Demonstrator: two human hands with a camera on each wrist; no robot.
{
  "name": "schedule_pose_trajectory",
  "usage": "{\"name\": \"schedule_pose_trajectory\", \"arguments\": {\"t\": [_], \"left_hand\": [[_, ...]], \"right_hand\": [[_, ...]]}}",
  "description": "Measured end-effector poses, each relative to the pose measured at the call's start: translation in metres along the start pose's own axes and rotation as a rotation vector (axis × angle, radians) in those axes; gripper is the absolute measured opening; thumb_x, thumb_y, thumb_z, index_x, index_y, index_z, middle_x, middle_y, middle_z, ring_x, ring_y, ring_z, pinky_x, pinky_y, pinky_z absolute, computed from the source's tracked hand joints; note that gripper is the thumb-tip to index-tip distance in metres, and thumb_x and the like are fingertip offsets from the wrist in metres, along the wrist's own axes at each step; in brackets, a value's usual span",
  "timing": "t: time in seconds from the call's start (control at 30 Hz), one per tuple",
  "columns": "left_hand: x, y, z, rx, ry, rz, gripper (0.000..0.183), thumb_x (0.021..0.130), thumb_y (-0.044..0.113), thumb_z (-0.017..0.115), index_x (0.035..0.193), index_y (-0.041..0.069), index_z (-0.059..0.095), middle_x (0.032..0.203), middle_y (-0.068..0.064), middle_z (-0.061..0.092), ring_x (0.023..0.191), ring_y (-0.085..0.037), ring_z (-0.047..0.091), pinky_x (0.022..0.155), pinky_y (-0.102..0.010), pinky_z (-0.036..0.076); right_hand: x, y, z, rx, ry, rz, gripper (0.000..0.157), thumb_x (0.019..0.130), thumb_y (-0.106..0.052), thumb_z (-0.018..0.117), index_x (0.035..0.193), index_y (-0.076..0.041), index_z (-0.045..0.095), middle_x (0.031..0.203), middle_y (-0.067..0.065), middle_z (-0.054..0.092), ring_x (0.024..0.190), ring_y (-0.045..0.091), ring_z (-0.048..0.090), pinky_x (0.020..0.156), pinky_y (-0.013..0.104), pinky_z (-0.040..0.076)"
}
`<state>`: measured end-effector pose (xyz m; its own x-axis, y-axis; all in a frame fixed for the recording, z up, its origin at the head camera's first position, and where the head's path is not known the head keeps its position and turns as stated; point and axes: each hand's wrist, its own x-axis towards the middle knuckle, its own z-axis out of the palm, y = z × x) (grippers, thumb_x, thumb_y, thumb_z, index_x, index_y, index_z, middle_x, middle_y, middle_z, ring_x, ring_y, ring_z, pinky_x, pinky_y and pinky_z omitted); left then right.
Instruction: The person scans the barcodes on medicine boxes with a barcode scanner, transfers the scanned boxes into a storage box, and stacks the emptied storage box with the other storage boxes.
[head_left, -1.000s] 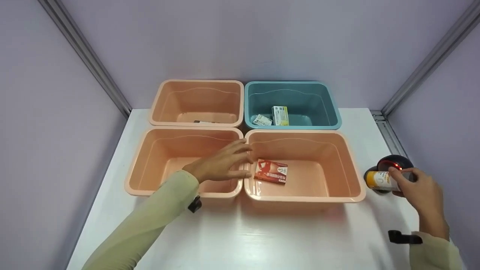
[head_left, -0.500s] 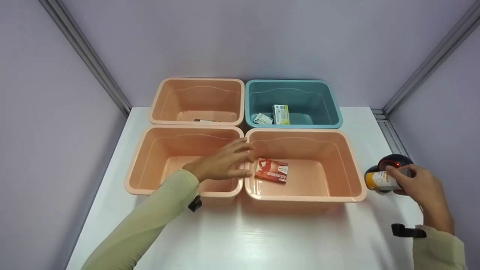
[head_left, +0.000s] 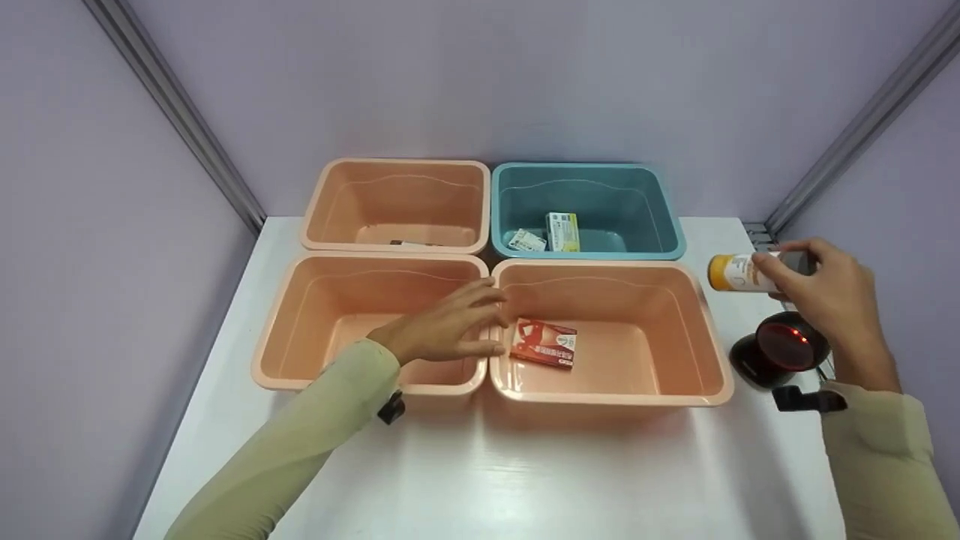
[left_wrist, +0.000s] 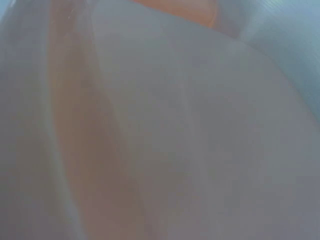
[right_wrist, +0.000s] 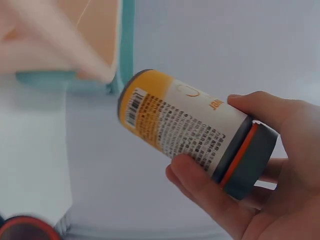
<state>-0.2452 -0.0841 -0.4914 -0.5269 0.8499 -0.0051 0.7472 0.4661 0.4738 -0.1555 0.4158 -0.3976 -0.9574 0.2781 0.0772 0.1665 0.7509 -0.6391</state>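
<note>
My right hand (head_left: 832, 289) grips a bottle (head_left: 742, 272) near its dark cap, above the table's right side. The bottle lies on its side in the air, its orange end to the left; a barcode shows in the right wrist view, where the bottle (right_wrist: 175, 120) is large. Below it stands a black scanner (head_left: 784, 345) with red lights. My left hand (head_left: 442, 326) rests with spread fingers at the adjoining rims of the two front tubs. A red box (head_left: 544, 343) lies in the right front tub (head_left: 615, 400). The left wrist view is too blurred to show the hand.
The left front tub (head_left: 360, 387) sits under my left arm. Behind it a peach tub (head_left: 397, 163) holds a partly hidden flat item (head_left: 412, 243). A blue tub (head_left: 585, 166) at the back holds a white-and-yellow box (head_left: 562, 231) and a small white box (head_left: 526, 240).
My right hand has lifted the bottle up and away from the front of the scanner, toward the back of the table. The left hand has stayed in place.
</note>
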Motion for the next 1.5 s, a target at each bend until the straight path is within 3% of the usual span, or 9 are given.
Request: {"name": "schedule_pose_trajectory", "arguments": {"t": [0.17,0.3,0.43,0.57,0.8,0.97,1.07,1.3,1.5], "left_hand": [[0.000,0.000,-0.001,0.002,-0.002,-0.005,0.056,0.106,0.060,0.063,0.143,0.018,0.066,0.175,-0.012,0.039,0.170,-0.037,0.015,0.134,-0.067,0.022],[0.000,0.000,-0.001,-0.006,-0.005,-0.016,0.055,0.106,0.059,0.064,0.143,0.019,0.066,0.175,-0.011,0.038,0.170,-0.036,0.015,0.134,-0.068,0.021],[-0.001,0.001,-0.001,-0.005,-0.009,-0.027,0.055,0.105,0.060,0.063,0.142,0.020,0.066,0.176,-0.009,0.038,0.171,-0.035,0.014,0.133,-0.069,0.023],[0.000,0.001,-0.001,0.000,-0.011,-0.030,0.055,0.105,0.062,0.063,0.143,0.022,0.065,0.176,-0.008,0.037,0.171,-0.034,0.014,0.132,-0.069,0.025],[0.003,0.001,0.000,-0.014,-0.009,-0.018,0.055,0.105,0.059,0.065,0.143,0.020,0.066,0.176,-0.012,0.037,0.170,-0.037,0.014,0.132,-0.070,0.024],[0.003,0.000,0.002,-0.031,-0.004,-0.003,0.055,0.105,0.057,0.065,0.144,0.018,0.066,0.174,-0.014,0.038,0.170,-0.038,0.016,0.133,-0.069,0.025],[0.002,0.000,0.001,-0.028,0.005,0.005,0.054,0.106,0.056,0.066,0.144,0.018,0.066,0.173,-0.014,0.040,0.170,-0.038,0.017,0.133,-0.068,0.025],[-0.002,-0.002,-0.002,-0.006,-0.007,-0.005,0.056,0.106,0.057,0.065,0.144,0.017,0.066,0.174,-0.011,0.039,0.170,-0.036,0.016,0.137,-0.062,0.022],[-0.005,-0.001,0.000,-0.012,-0.019,-0.024,0.057,0.106,0.058,0.065,0.146,0.018,0.065,0.175,-0.009,0.038,0.171,-0.035,0.014,0.138,-0.060,0.020]], "right_hand": [[0.025,-0.043,0.018,0.115,-0.010,-0.065,0.067,0.102,-0.051,0.073,0.141,0.003,0.064,0.125,0.016,0.060,0.077,-0.008,0.063,0.067,0.011,0.061],[0.042,-0.079,0.038,0.132,-0.037,-0.116,0.067,0.100,-0.055,0.074,0.140,-0.002,0.067,0.127,0.017,0.062,0.084,-0.002,0.065,0.068,0.010,0.060],[0.055,-0.117,0.066,0.194,-0.093,-0.153,0.062,0.102,-0.051,0.074,0.142,-0.004,0.066,0.134,0.022,0.062,0.106,0.021,0.071,0.071,0.013,0.062],[0.065,-0.150,0.098,0.275,-0.179,-0.168,0.054,0.104,-0.040,0.075,0.143,-0.004,0.064,0.141,0.023,0.059,0.123,0.038,0.069,0.082,0.026,0.068],[0.079,-0.192,0.149,0.359,-0.323,-0.194,0.046,0.106,-0.034,0.074,0.144,-0.011,0.064,0.140,0.019,0.059,0.125,0.035,0.069,0.095,0.040,0.068],[0.083,-0.220,0.180,0.553,-0.513,-0.060,0.049,0.104,-0.020,0.077,0.147,-0.007,0.060,0.142,0.019,0.057,0.128,0.034,0.066,0.103,0.043,0.065],[0.083,-0.235,0.198,0.600,-0.593,-0.004,0.050,0.102,-0.015,0.078,0.147,-0.006,0.058,0.143,0.018,0.058,0.128,0.033,0.067,0.107,0.044,0.063],[0.082,-0.268,0.233,0.530,-0.589,0.010,0.046,0.104,-0.019,0.076,0.143,-0.007,0.055,0.146,0.020,0.059,0.127,0.032,0.071,0.102,0.042,0.065],[0.080,-0.279,0.253,0.517,-0.616,-0.044,0.057,0.102,-0.014,0.077,0.152,-0.005,0.052,0.153,0.021,0.055,0.131,0.033,0.068,0.108,0.045,0.063]]}}
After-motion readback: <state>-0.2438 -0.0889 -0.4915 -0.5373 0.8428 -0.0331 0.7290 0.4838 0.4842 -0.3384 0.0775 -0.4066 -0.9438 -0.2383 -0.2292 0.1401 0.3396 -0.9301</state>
